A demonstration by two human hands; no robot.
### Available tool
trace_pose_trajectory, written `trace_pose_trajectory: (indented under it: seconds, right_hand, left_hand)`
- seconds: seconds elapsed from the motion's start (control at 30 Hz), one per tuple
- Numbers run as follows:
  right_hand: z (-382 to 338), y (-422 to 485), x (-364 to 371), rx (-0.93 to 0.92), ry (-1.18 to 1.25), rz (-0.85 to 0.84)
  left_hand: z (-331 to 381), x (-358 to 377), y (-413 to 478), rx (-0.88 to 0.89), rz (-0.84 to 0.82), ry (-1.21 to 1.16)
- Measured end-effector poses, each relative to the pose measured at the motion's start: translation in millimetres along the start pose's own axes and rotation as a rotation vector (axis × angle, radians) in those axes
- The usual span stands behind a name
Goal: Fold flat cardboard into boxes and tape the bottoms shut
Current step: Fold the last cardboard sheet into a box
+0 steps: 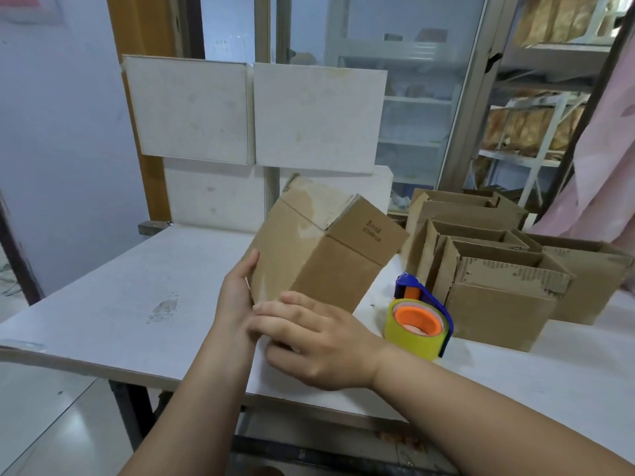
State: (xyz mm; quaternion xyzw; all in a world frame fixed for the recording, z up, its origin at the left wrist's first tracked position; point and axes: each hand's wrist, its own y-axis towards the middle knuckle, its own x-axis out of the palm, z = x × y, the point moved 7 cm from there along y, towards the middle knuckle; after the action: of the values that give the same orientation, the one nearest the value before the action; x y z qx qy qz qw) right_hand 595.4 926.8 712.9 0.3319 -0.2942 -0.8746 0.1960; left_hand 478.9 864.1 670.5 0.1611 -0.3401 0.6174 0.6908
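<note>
Brown corrugated cardboard box [319, 255], already folded up, is held tilted over the white table [120, 286], a bit back from the front edge and roughly mid-width. Its closed end points up and away from the camera, and there's shiny clear tape running along the flap seam and down onto one side. There's a small printed stamp on the right flap, too blurry to read.

The left hand [237, 293] grips the box's lower left side, with one digit lying up along that edge and the rest tucked out of sight behind the cardboard. The right hand [319, 341] comes across from the right, its fingers bent and close together over the box's lowest near corner, with the tips touching the left hand. Can't tell if that corner is resting on the table or hanging just above it, since the hands cover it.

Just right of the box, a blue tape dispenser [426, 300] sits on the table with a yellowish tape roll [412, 338] on an orange hub. Further right, along the table's right side, there's a cluster of open-topped boxes [498, 304] standing upright and touching each other.

At the back edge, two white panels [189, 108] are propped up side by side. Behind them are glass doors and metal shelving [536, 132].
</note>
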Motion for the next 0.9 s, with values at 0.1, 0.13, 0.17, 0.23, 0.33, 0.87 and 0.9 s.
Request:
trace_pose_trajectory:
  seconds: [0.1,0.13,0.17,0.23,0.33,0.87,0.9]
  right_hand:
    - [9.5,-2.6,-3.6,0.128,0.082,0.01]
    - [15.9,-3.6,-6.3,0.23,0.145,0.034]
    - [23.6,-4.6,-11.0,0.371,0.205,0.087]
    - [42.5,-13.9,-22.4,0.781,0.341,0.288]
    - [59.8,-35.8,-26.5,1.322,0.411,0.492]
    - [77.9,-95.0,8.8,1.471,0.89,-0.181]
    - [78.6,-98.9,7.1,1.466,0.926,-0.183]
  left_hand:
    - [-11.4,-12.0,9.9,-0.062,-0.015,-0.196]
    - [-15.0,-20.8,18.0,-0.054,-0.001,-0.266]
    - [-18.8,-30.2,23.8,-0.04,0.04,-0.31]
    - [-20.2,-45.3,34.0,0.081,0.107,-0.362]
    - [-14.0,-48.7,25.6,0.281,0.189,-0.332]
    - [-9.0,-79.3,25.6,0.05,0.294,-0.076]
    - [-6.9,-80.3,25.3,0.037,0.303,0.014]
